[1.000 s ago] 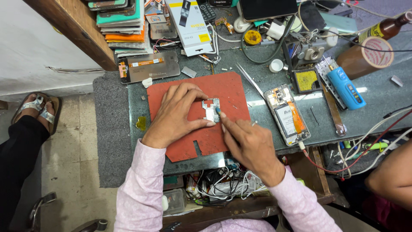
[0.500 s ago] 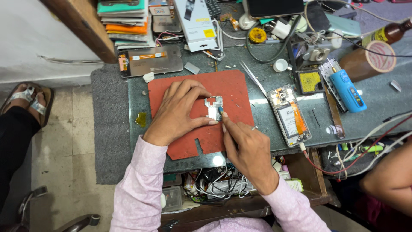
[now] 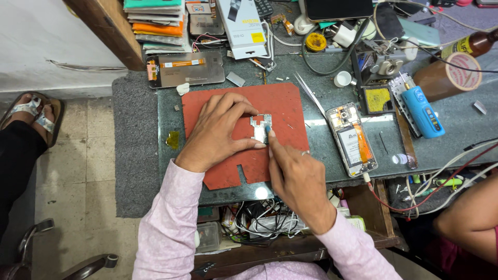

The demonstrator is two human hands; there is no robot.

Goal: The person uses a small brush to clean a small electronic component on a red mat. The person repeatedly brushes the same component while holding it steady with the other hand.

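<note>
Little changed over the last second: small metal bracket (image 3: 261, 128) in the same spot at centre frame on the red mat (image 3: 282, 106), only pressed a touch closer by both hands. Left hand (image 3: 218, 132) lying flat from the left, fingers spread, thumb and forefinger pinning the bracket's edges. Right hand (image 3: 294, 173) coming up from lower centre, loosely curled, forefinger tip on the bracket; any tool in it not discernible. Opened phone (image 3: 353, 139) right of the mat on the worktop (image 3: 461, 124).

White phone box (image 3: 244, 23) with a yellow sticker sits at the bench's far edge, beside a stack of flat packages (image 3: 155, 23) in teal, orange and grey. Dark screen (image 3: 337, 8) at top centre; brown bottle (image 3: 474, 44) far right carries a yellow label.
</note>
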